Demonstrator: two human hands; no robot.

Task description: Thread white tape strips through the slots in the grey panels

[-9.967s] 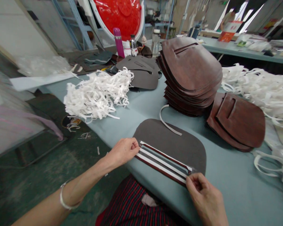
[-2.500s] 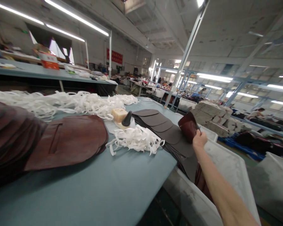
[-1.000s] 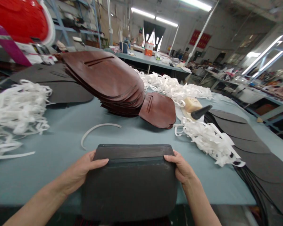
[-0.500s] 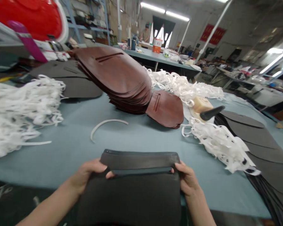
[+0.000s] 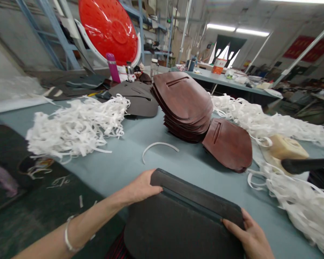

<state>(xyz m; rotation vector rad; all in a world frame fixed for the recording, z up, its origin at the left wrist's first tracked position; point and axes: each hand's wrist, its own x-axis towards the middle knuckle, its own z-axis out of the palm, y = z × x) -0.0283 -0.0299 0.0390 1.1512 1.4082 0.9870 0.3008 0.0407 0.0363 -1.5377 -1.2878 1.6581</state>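
A black leather panel [image 5: 183, 223] with a long slot near its top edge is held between both hands at the table's front edge. My left hand [image 5: 144, 187] grips its upper left corner, the thumb at the slot's end. On the opposite side, my right hand [image 5: 250, 230] pinches the right edge, thumb on the face beside the slot. Beyond the panel lies a curved white strip [image 5: 160, 144]. Farther back stands a stack of brown leather panels [image 5: 183, 99], with a smaller brown slotted piece [image 5: 228, 144] resting against its right side.
White strip scraps are heaped at left [image 5: 78, 126] and right [image 5: 299, 205] on the blue-green table [image 5: 126, 158]. Dark panels [image 5: 137, 99] lie behind the left heap. A yellowish block [image 5: 287, 146] and a black handle [image 5: 307, 165] sit at right. A purple bottle [image 5: 112, 68] stands behind.
My view has swung to the left, so the table's things appear farther right. The black panel, held in both hands throughout, now slants down to the right.
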